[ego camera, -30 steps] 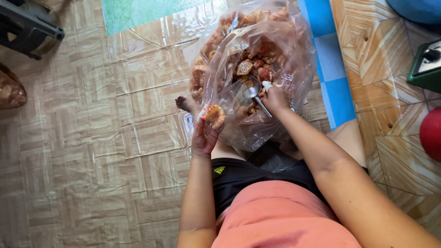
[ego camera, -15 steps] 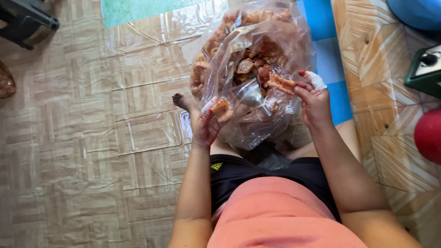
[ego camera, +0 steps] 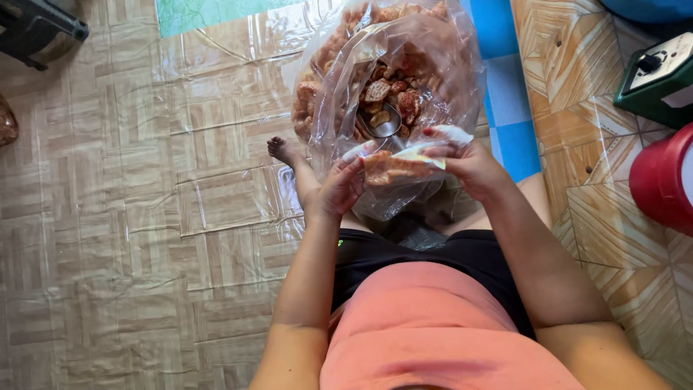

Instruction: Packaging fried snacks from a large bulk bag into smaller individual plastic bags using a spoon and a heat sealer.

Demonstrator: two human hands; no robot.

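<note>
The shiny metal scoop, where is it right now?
In the head view, the shiny metal scoop lies inside the large clear plastic bag, among the brown fried snacks, just above both hands.

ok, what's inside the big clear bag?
The big bag holds reddish-brown fried snack pieces and a metal scoop. Its bottom is covered by both hands and a small packet.

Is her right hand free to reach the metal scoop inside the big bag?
Probably not at once: the right hand and left hand together hold a small packet, though the scoop lies just beyond, unobstructed.
</note>
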